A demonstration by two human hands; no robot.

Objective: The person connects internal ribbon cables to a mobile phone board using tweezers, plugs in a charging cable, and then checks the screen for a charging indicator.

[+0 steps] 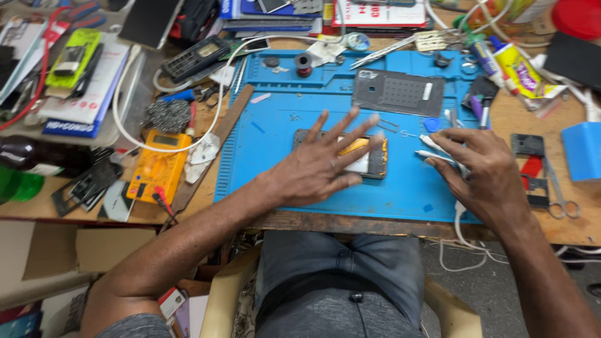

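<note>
Though cluttered along its far and left edges, wooden counter (582, 231) worn and rough, with bare grain at the near right corner. Over its middle, blue mat (400, 194): rubbery, matt, ridged along its left border, moulded trays at its far edge; probably grippy enough to stop parts sliding. Beyond the mat's left border, yellow multimeter (156, 166), blocky hard plastic, probes at its near corner. At the mat's far edge, grey back panel (397, 92), thin flat rectangle, dull, finely dotted in the centre.

Near the mat's middle, opened phone (375, 164): dark frame around a pale battery and a glint of yellow-orange foil. Judged light, stiff yet fragile: thin slab, exposed insides, likely easy to flex or scratch. Best taken by the long frame edges or pressed flat on the rim, never on battery or foil. Left hand (319, 169) laid palm-down over it, fingers (357, 136) spread wide and straight, pressing rather than gripping. Right hand (485, 172) just beside the phone's right end, near the mat's right border, fingers curled together and pinched on a thin white tool (432, 154), tip aimed at the phone. Tool slim, smooth, seemingly plastic; likely light and a little springy. Between panel and right hand, small blue cap (432, 124), round and glossy.
</note>
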